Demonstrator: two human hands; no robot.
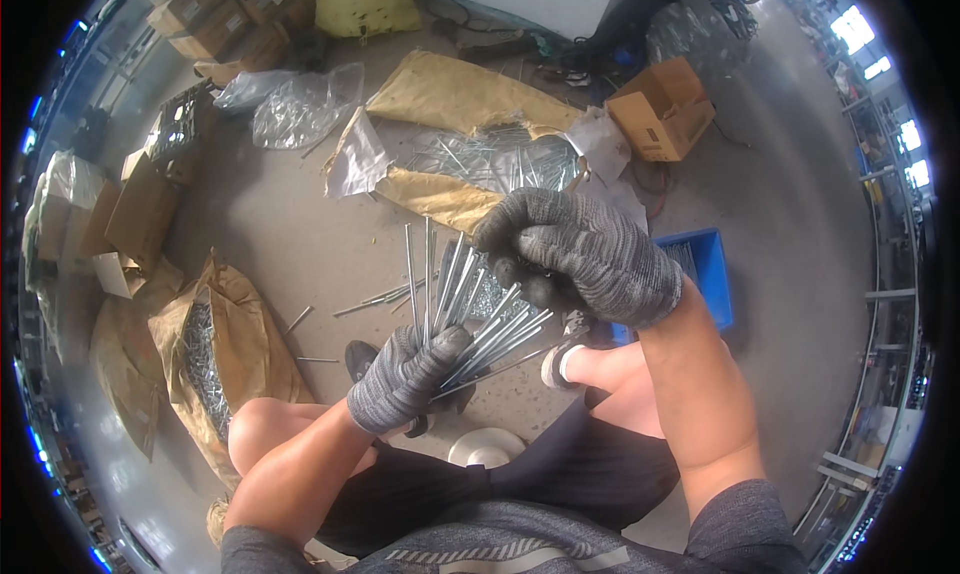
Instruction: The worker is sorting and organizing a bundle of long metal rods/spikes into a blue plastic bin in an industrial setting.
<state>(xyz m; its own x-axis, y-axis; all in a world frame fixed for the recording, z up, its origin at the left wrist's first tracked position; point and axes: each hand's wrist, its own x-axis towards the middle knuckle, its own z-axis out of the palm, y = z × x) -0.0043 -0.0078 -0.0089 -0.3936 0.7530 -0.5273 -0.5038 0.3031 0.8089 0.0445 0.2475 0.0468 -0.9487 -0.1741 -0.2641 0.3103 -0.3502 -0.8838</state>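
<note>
1. From my remote view, the metal rods (462,286) sit in front of the person, fanned up and rightward out of the left hand, their long axes spreading forward.
2. I see the left hand (405,374) clamped around their near ends.
3. The right hand (590,254) is nearer the far tips, just right of them, fingers curled; I can't tell whether they hold anything.
4. Beyond lies a torn paper sack (460,89); right, a blue bin (713,274).
</note>
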